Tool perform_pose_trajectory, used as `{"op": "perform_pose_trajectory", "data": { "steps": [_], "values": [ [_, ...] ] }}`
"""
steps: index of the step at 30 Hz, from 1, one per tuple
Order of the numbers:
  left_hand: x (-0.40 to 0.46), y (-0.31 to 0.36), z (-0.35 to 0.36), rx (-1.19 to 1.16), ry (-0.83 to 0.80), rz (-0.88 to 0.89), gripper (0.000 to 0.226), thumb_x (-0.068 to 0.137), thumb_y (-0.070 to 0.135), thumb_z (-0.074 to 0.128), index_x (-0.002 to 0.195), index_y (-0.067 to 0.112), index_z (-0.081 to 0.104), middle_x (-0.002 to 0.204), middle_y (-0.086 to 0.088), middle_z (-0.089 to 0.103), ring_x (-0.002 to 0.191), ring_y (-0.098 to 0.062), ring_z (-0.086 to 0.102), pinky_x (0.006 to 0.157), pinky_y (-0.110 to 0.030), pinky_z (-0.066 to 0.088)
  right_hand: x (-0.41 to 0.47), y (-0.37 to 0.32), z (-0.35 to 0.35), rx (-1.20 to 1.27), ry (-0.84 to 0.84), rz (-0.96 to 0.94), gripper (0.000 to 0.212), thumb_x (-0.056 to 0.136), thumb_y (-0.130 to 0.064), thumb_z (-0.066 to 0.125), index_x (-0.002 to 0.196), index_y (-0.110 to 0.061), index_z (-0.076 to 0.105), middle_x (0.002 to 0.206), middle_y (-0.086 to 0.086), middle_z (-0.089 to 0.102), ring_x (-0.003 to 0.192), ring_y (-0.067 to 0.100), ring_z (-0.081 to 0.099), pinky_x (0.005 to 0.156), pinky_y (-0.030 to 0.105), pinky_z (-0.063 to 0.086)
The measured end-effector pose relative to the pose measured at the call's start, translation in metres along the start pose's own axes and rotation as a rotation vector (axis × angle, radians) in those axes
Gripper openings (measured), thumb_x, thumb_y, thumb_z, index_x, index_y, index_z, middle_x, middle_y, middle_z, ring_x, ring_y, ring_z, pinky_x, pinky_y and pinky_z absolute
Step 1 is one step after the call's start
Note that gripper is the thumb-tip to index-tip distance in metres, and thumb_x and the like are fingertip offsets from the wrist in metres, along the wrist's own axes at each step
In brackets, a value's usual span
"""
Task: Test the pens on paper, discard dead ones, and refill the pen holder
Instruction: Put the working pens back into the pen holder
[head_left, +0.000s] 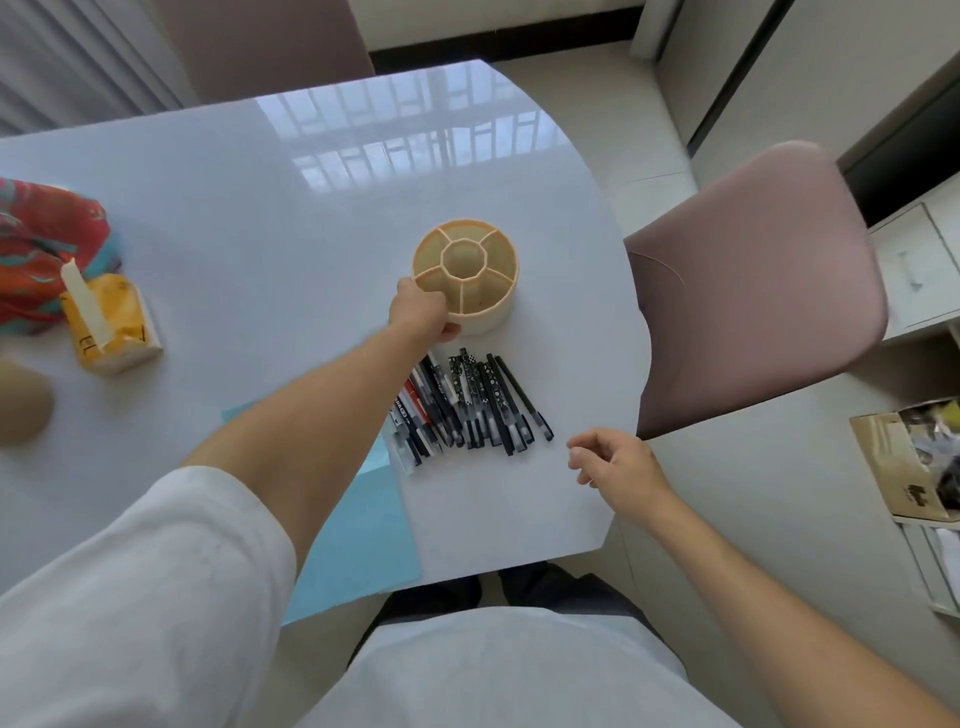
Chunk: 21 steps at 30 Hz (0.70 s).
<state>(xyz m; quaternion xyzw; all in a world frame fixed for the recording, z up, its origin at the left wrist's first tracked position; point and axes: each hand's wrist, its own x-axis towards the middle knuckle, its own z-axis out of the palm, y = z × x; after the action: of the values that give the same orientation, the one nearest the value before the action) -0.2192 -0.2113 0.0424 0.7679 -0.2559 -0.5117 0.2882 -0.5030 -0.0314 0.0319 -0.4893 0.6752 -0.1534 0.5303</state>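
On the far left of the desk (208, 218) lay a red patterned bag (41, 244) and, just beside it, a yellow tissue pack (111, 325); neither concerned the work. A pale blue sheet of paper (363, 530) lay near the front edge, partly under the outstretched left forearm.

The left hand (421, 312) was gripping the pen holder (467, 275) at its near left wall, thumb low on the outside and the fingers wrapped round out of sight. The holder stood upright at mid-desk, a round cream plastic cup with a central well and outer sections, all of which appeared empty. It was judged light, rigid and smooth-walled; a grip on the wall or rim should carry it, though a one-sided hold could tip it.

The pens (467, 405) lay in a rough row directly in front of the holder, near but not touching it, caps toward the person. They were judged light, stiff and prone to roll on the glossy surface; each is best pinched at mid-barrel.

The right hand (613, 460) hovered at the desk's edge, just right of the pens, fingers loosely curled and holding nothing. A pink chair (753, 280) stood further right.
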Motion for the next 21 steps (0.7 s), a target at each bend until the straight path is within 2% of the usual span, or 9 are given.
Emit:
{"op": "perform_pose_trajectory", "data": {
  "steps": [3, 7, 10, 15, 18, 21],
  "values": [
    [0.005, -0.005, -0.002, -0.016, 0.036, 0.010, 0.037, 0.086, 0.002, 0.036, 0.117, 0.017, 0.047, 0.110, -0.012, 0.058, 0.080, -0.035, 0.072, 0.053, -0.033, 0.059, 0.016, -0.004, 0.001, -0.073, -0.010, -0.010, 0.007, 0.093, -0.027, 0.068, 0.095, -0.029, 0.074, 0.086, -0.008, 0.075, 0.075, 0.008, 0.072, 0.073, 0.024, 0.057],
    [-0.001, -0.006, -0.024, -0.073, 0.042, 0.055, 0.038, 0.082, 0.002, 0.036, 0.113, 0.018, 0.051, 0.107, -0.014, 0.062, 0.071, -0.035, 0.073, 0.055, -0.036, 0.061, 0.036, -0.020, 0.013, -0.192, 0.043, -0.044, 0.011, 0.092, -0.029, 0.067, 0.099, -0.024, 0.074, 0.087, -0.013, 0.071, 0.082, 0.006, 0.066, 0.077, 0.026, 0.053],
    [-0.011, -0.009, -0.061, -0.076, 0.021, 0.088, 0.041, 0.080, 0.002, 0.038, 0.115, 0.017, 0.053, 0.103, -0.015, 0.067, 0.067, -0.032, 0.074, 0.056, -0.036, 0.060, 0.051, -0.037, 0.031, -0.300, 0.091, -0.083, 0.019, 0.093, -0.030, 0.066, 0.108, -0.021, 0.073, 0.095, -0.008, 0.072, 0.088, 0.013, 0.066, 0.084, 0.031, 0.053],
    [-0.033, -0.044, -0.137, -0.010, 0.019, 0.107, 0.039, 0.080, 0.004, 0.041, 0.113, 0.018, 0.057, 0.100, -0.016, 0.070, 0.069, -0.027, 0.074, 0.057, -0.033, 0.059, 0.073, -0.058, 0.057, -0.518, 0.156, -0.112, 0.032, 0.093, -0.032, 0.061, 0.122, -0.019, 0.067, 0.113, -0.001, 0.068, 0.101, 0.021, 0.065, 0.081, 0.031, 0.049],
    [-0.045, -0.074, -0.175, 0.001, 0.026, 0.088, 0.039, 0.078, 0.003, 0.041, 0.109, 0.016, 0.060, 0.098, -0.019, 0.070, 0.069, -0.026, 0.072, 0.059, -0.036, 0.060, 0.082, -0.064, 0.066, -0.639, 0.167, -0.091, 0.033, 0.095, -0.034, 0.059, 0.123, -0.018, 0.065, 0.120, 0.004, 0.065, 0.103, 0.025, 0.065, 0.082, 0.034, 0.051],
    [-0.057, -0.103, -0.202, 0.004, 0.054, 0.053, 0.037, 0.079, 0.002, 0.041, 0.107, 0.016, 0.061, 0.097, -0.020, 0.070, 0.068, -0.027, 0.072, 0.056, -0.036, 0.060, 0.087, -0.070, 0.070, -0.700, 0.180, -0.084, 0.031, 0.094, -0.035, 0.059, 0.119, -0.019, 0.066, 0.118, 0.006, 0.065, 0.101, 0.028, 0.066, 0.082, 0.036, 0.054]
  ]
}}
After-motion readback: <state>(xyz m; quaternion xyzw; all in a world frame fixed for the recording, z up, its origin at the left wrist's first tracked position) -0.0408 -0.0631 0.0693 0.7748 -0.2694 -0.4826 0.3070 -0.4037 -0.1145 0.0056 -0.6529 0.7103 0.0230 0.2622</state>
